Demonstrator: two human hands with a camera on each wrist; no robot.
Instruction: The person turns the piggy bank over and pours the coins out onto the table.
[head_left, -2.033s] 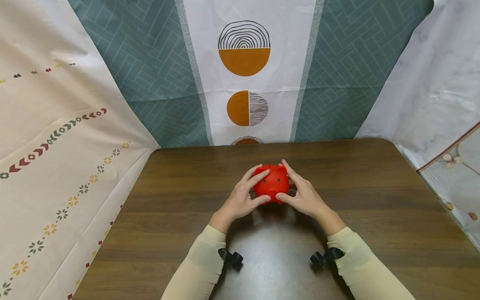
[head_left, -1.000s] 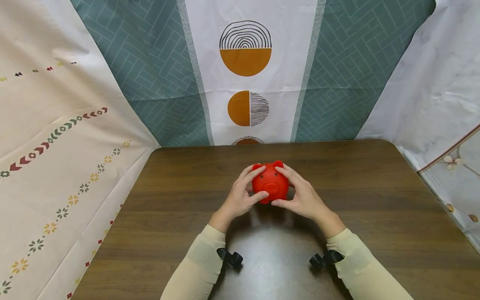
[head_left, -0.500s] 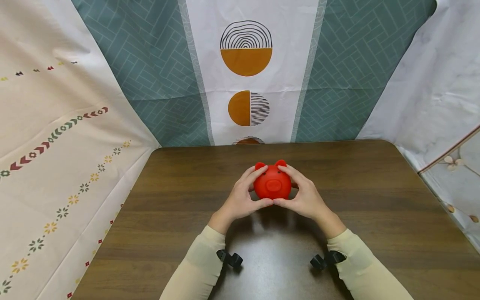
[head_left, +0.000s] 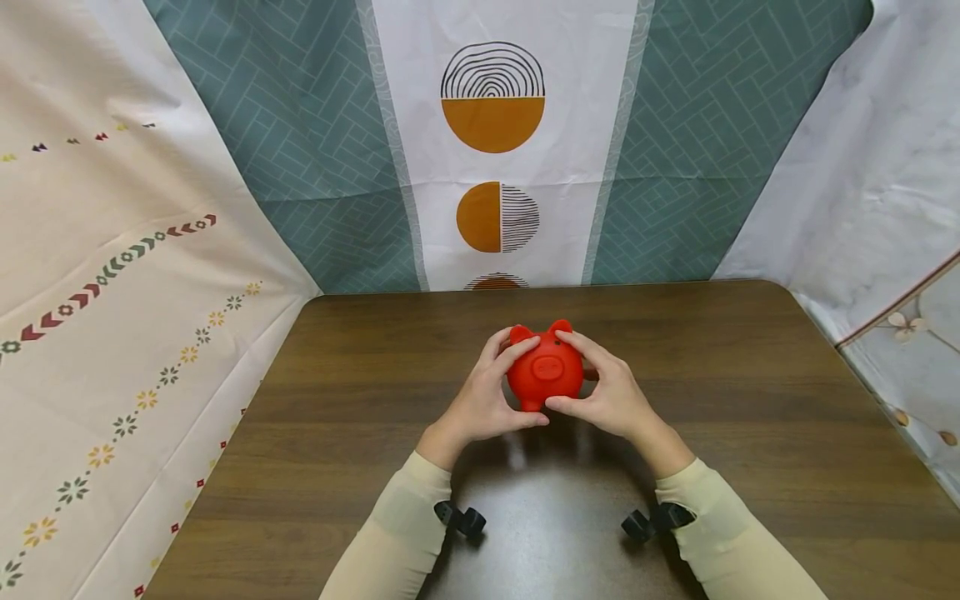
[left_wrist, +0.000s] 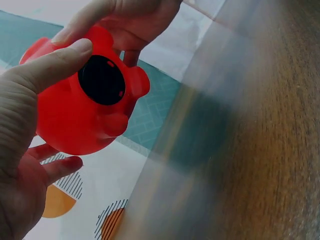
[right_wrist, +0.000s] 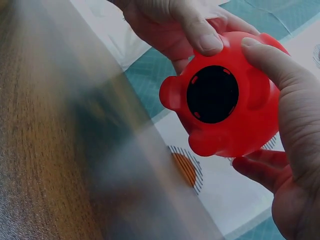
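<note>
A round red piggy bank (head_left: 546,373) is held between both hands in the head view, its snout towards the camera. My left hand (head_left: 480,402) grips its left side, with fingers by an ear and the thumb low near a foot. On the other side my right hand (head_left: 613,395) grips it, fingertips at the top near the other ear and thumb at the bottom. Both wrist views show the underside raised off the table, with stubby feet and a round black plug (right_wrist: 212,94). In the left wrist view a thumb (left_wrist: 60,62) lies close beside that plug.
The brown wooden table (head_left: 375,400) spreads beneath the hands. Behind it hangs a green and white patterned cloth (head_left: 510,167). Pale cloths drape on the left (head_left: 150,317) and right (head_left: 847,183). A small black camera (head_left: 461,518) is strapped to each wrist.
The piggy bank has been tipped so its snout sits higher and a foot shows. Both thumbs have shifted from beside the snout to the bottom; the right fingers have moved onto the top.
</note>
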